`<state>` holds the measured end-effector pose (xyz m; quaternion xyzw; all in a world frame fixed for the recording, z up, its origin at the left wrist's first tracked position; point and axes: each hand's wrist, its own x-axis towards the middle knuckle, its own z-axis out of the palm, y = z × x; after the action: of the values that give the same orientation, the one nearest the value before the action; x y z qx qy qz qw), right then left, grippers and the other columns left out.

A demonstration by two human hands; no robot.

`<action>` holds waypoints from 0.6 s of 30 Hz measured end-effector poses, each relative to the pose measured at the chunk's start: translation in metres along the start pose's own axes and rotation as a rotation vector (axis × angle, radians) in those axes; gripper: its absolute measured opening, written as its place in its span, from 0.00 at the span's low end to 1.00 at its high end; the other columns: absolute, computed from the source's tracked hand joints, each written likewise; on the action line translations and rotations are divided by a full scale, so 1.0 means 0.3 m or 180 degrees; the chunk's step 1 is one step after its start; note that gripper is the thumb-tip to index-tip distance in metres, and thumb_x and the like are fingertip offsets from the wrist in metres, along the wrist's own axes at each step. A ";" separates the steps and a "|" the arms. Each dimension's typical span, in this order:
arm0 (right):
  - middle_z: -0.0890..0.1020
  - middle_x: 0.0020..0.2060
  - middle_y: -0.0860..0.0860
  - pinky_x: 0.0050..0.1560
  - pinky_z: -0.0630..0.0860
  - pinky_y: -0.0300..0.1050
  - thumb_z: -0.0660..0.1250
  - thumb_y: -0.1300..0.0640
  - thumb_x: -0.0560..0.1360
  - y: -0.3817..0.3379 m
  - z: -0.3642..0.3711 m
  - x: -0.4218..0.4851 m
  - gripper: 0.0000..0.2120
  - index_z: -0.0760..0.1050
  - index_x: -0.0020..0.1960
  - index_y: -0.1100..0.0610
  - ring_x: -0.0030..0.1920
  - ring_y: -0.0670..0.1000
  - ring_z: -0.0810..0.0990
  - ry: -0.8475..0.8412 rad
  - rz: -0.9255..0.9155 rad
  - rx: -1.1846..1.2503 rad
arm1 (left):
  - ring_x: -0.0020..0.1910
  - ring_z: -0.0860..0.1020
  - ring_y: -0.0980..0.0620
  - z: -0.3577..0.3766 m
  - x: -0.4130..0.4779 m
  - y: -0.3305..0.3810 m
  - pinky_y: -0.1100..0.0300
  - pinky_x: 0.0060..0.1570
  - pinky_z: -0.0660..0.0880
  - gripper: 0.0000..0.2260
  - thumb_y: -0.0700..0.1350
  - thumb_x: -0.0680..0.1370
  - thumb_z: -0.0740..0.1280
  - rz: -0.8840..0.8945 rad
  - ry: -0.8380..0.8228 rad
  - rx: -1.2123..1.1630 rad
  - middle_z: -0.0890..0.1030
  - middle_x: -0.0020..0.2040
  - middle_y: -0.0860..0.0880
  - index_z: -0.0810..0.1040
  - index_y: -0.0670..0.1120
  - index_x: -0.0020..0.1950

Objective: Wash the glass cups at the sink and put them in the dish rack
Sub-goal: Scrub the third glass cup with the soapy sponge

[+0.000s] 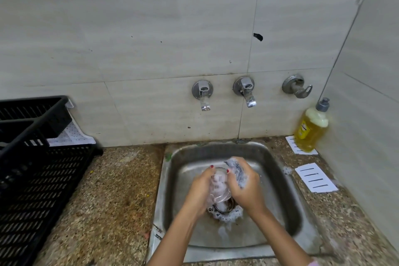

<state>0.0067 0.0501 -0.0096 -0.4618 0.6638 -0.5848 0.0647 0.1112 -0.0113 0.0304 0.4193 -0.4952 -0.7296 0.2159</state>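
Left hand round a foam-blurred, half-hidden glass cup, right hand round a sudsy scrubber, over sink.

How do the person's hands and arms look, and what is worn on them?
Both forearms are bare. The left hand and the right hand have red-painted nails. A pink sleeve edge shows at the right arm.

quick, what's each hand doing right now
Left hand: grips the soapy glass cup.
Right hand: grips a foamy scrubber.
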 end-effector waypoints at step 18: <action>0.80 0.41 0.46 0.44 0.74 0.35 0.60 0.54 0.71 0.003 0.017 -0.011 0.12 0.75 0.52 0.53 0.43 0.43 0.79 0.0231 0.0203 -0.0045 | 0.31 0.79 0.50 0.013 0.059 0.003 0.54 0.41 0.77 0.13 0.48 0.79 0.63 -0.0369 0.0309 0.0027 0.80 0.33 0.46 0.80 0.39 0.46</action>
<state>0.0113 0.0486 -0.0136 -0.4194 0.6842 -0.5941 0.0559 0.0979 -0.0225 0.0247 0.4831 -0.4621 -0.7176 0.1954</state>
